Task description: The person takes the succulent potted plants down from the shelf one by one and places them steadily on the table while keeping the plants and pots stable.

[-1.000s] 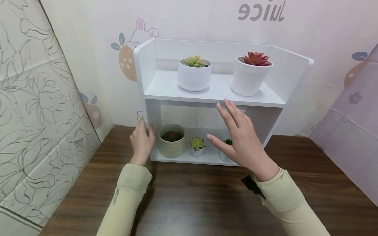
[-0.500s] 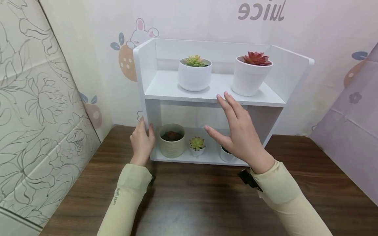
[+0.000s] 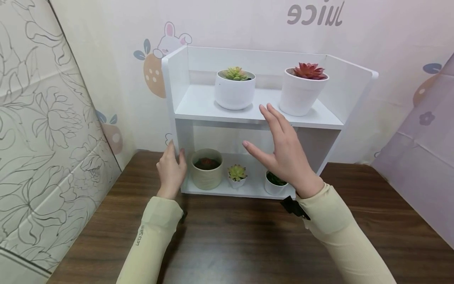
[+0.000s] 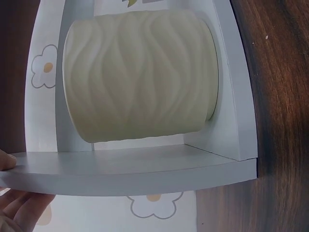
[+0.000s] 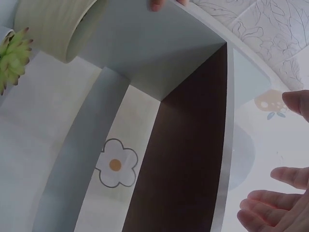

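A white two-tier shelf stands on the brown table. My left hand grips the shelf's left side panel, thumb on the inner face and fingers outside. Just inside that panel sits a wavy beige pot with a reddish plant. My right hand, fingers extended and thumb spread, hovers before the shelf's right half, holding nothing. Behind its wrist is a small white pot with a dark green plant, partly hidden. Beside the beige pot stands a tiny pot with a yellow-green succulent.
On the upper tier are a rounded white pot with a light green succulent and a tapered white pot with a red one. A printed wall covering hangs behind. The wooden table extends in front.
My right hand has shifted slightly left and up, uncovering more of the small pot with the dark green plant. My left hand stays on the side panel; the pots have not moved.
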`<state>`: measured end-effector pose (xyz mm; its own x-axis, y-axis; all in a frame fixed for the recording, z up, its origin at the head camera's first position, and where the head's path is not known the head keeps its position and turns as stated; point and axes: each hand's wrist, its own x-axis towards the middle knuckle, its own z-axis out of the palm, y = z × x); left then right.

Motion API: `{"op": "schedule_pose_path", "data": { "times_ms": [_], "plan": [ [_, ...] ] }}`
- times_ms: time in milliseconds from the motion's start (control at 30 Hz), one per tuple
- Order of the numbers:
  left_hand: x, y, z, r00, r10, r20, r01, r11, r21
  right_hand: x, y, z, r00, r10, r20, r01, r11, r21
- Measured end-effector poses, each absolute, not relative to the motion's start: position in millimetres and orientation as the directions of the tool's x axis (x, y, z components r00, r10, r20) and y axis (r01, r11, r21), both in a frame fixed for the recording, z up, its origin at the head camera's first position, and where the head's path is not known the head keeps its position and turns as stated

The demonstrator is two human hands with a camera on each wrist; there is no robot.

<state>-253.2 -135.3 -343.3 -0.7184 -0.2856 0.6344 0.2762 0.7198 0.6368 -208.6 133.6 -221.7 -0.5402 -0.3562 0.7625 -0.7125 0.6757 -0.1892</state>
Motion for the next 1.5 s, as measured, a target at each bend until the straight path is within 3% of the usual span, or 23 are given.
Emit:
{"op": "schedule_pose_path", "data": {
  "times_ms": [333,867,1500],
  "plan": [
    [-253.7,-135.5,-342.9,-0.733,-0.297,0.612,0.270,0.699,0.662,-216.4,129.5,-218.3,-0.607,-0.321,0.727,-0.686,0.673,-0.275],
    [-252.5,-135.4,-341.6,-0.756,-0.300,0.581,0.255,0.683,0.684,-225.9,124.7,-212.2,-0.589,-0.297,0.751,-0.701,0.651,-0.292],
    [-252.1,-135.8,-342.2,-0.742,-0.302,0.599,0.273,0.679,0.681,-233.8,117.9,-202.1,-0.662,-0.222,0.716,-0.640,0.665,-0.385]
  ]
}}
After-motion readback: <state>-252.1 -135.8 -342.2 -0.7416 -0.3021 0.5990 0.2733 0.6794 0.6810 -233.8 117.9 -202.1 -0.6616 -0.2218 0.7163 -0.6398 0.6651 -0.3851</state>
